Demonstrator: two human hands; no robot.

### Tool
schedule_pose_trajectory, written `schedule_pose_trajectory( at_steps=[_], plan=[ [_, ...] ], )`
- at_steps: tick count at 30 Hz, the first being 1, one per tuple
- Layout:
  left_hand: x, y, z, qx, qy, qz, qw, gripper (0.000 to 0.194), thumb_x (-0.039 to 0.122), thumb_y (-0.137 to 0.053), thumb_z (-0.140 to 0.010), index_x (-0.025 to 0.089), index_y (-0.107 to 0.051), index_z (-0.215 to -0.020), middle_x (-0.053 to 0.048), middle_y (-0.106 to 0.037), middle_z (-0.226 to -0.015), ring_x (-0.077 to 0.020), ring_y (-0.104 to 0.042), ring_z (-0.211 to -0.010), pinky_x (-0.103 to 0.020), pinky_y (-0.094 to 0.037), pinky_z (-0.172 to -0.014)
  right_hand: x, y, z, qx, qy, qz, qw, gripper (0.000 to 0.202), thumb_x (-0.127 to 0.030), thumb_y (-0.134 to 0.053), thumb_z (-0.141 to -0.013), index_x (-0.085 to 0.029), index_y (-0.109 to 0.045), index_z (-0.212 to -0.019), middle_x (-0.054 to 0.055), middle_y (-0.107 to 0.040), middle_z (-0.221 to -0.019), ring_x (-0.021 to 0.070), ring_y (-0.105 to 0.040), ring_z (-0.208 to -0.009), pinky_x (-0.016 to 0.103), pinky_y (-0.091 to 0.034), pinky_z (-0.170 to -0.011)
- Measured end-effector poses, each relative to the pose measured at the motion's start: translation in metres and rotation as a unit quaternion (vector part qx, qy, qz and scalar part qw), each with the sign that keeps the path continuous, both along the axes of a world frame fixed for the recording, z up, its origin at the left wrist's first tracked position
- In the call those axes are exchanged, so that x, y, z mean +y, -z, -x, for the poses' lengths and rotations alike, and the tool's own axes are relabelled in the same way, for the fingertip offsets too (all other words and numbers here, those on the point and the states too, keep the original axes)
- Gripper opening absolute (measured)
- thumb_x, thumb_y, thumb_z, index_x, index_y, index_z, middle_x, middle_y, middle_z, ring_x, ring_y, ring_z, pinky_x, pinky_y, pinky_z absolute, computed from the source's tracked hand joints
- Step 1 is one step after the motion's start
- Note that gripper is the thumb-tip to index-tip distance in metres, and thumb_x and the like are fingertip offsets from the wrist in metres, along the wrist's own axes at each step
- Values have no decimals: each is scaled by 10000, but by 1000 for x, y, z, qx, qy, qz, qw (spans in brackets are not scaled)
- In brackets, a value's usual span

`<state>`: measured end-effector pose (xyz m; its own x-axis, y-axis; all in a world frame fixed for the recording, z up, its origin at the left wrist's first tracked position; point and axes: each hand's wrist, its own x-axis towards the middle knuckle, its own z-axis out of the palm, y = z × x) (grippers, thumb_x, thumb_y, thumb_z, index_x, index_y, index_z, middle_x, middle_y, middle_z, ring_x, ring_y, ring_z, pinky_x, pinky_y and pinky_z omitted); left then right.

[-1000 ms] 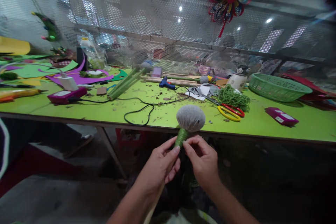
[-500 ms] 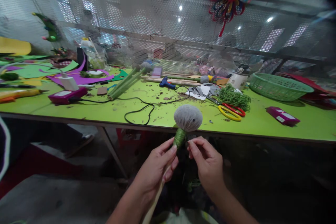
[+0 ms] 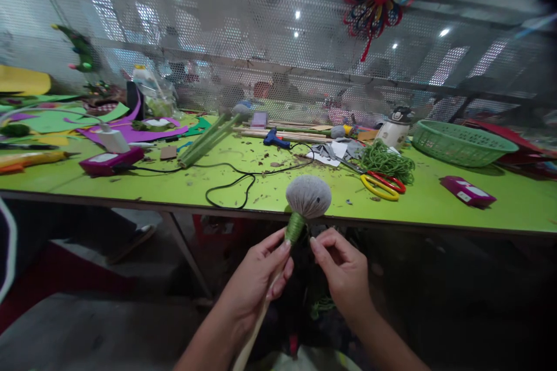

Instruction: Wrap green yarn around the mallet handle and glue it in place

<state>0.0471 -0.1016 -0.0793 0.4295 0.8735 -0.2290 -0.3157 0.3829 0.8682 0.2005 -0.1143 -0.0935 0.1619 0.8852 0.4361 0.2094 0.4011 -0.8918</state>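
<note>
My left hand (image 3: 263, 272) is closed around a pale wooden stick (image 3: 252, 339) just under its head. On the upper end sits a rounded bundle of grey cloth (image 3: 308, 196), gathered at the neck, with a small dark spot on it. Green yarn (image 3: 295, 227) is wound in tight turns below the bundle. To the right of the neck, my right hand (image 3: 342, 258) is closed in a pinch on the yarn's thin strand, which is hard to make out. Loose green yarn (image 3: 322, 305) hangs lower down, between my forearms.
Beyond my hands is a green table (image 3: 278, 197) with red-and-yellow scissors (image 3: 383, 184), a heap of green yarn (image 3: 387, 161), a blue glue gun (image 3: 276, 138), its black cord, a purple box (image 3: 467, 191) and a green basket (image 3: 465, 145). A wire mesh stands behind.
The grey-headed stick has shifted slightly left and down in view. My right hand's fingertips are slightly farther from the wound neck. Both hands keep their grip.
</note>
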Motion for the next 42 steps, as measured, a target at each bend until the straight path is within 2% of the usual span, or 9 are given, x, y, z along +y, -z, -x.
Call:
schedule_pose_trajectory(
  at_steps=[6,20,24,28,31,33,38,40,42],
  plan=[
    [0,2,-1,38,-48,-19,998,589,402,-593,-818,179,-440,-1341,54,-499,-553,-23,-323,-326,-134,-196,-318,-1,0,-1,-24,-4,17,1000,230,-275,-558,-858,-182,-530,-650,-9,-467,-644,140,-427,-592,256,-349,-547],
    [3,-2,5,25,-65,-20,997,680,410,-620,-798,157,-374,-1379,79,-412,-535,-24,-282,-346,-150,-177,-331,0,14,-14,-45,16,52,998,168,-316,-590,-828,-182,-586,-727,-4,-535,-650,152,-501,-586,237,-407,-536],
    [8,0,9,50,-87,-28,995,684,431,-620,-796,158,-374,-1373,75,-427,-545,-25,-294,-350,-148,-185,-333,4,7,-18,-71,15,34,997,197,-319,-577,-836,-183,-576,-693,-10,-515,-617,150,-489,-565,235,-400,-517],
    [13,-7,18,60,-128,-25,990,753,454,-663,-750,133,-364,-1362,78,-445,-532,-28,-298,-341,-149,-191,-326,18,-10,-28,-98,32,-3,995,201,-307,-569,-847,-182,-572,-689,-12,-520,-609,147,-493,-561,235,-397,-513],
    [19,-16,30,35,-177,-18,983,775,445,-694,-723,141,-351,-1348,89,-447,-518,-25,-291,-339,-142,-202,-332,45,-34,-39,-167,53,-52,983,202,-297,-534,-872,-178,-561,-711,-7,-538,-619,148,-517,-568,238,-410,-512],
    [26,-22,40,16,-202,-19,979,734,421,-704,-722,165,-366,-1320,90,-454,-520,-24,-300,-344,-134,-211,-337,75,-54,-41,-264,71,-76,959,222,-284,-479,-905,-173,-547,-724,-1,-555,-629,145,-534,-572,240,-424,-518],
    [51,-38,65,-13,-231,-35,972,516,351,-711,-733,183,-466,-1155,87,-468,-546,-14,-314,-353,-117,-231,-341,186,-96,-14,-389,60,-72,917,160,-220,-511,-901,-149,-614,-801,33,-637,-802,164,-590,-765,297,-470,-721],
    [62,-45,75,-13,-255,-43,966,472,335,-716,-729,187,-487,-1114,84,-475,-555,-12,-328,-359,-111,-247,-348,234,-104,5,-444,47,-49,894,123,-228,-549,-892,-142,-630,-860,43,-646,-896,178,-604,-840,345,-485,-775],
    [71,-51,87,-10,-280,-46,959,454,331,-729,-712,187,-507,-1082,81,-478,-557,-12,-335,-360,-110,-261,-350,278,-105,23,-492,37,-17,870,169,-265,-557,-900,-147,-615,-1006,65,-626,-1051,197,-608,-920,396,-499,-805]
  ],
)
